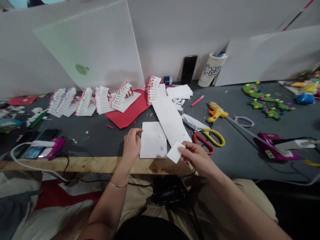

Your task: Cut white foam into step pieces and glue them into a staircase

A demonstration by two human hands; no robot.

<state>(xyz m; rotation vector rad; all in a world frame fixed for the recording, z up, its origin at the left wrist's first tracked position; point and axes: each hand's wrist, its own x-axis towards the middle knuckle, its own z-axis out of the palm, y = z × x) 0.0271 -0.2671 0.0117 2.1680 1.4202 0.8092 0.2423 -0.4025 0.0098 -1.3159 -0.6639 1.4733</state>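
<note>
On the counter (232, 163), a square white sheet (153, 140) lies flat near the front edge, squarely before the person, probably so that both hands can reach it easily. The right hand (193, 155) pinches a small white card (175, 152) between thumb and fingers just off the sheet's near right corner; gripping it by one side leaves most of its face uncovered. The left hand (132, 143) rests at the sheet's left edge with curled fingers, perhaps to steady it, though the fingertips are partly hidden and I cannot tell whether they grip anything. A long white strip (172, 121) slants down along the sheet's right side, between it and the scissors (200, 128), so a reach from sheet to scissors has to cross it. The yellow glue gun (216, 112) lies farther right of the sheet, seemingly set aside yet within reach. Behind and left of the sheet, a red sheet (127, 115) and a row of frilled paper models (101, 101) crowd that side, likely pushed back to spare working room. White scraps (178, 104), a phone (188, 70) and a cup (211, 71) fill the space behind it to the right.
</note>
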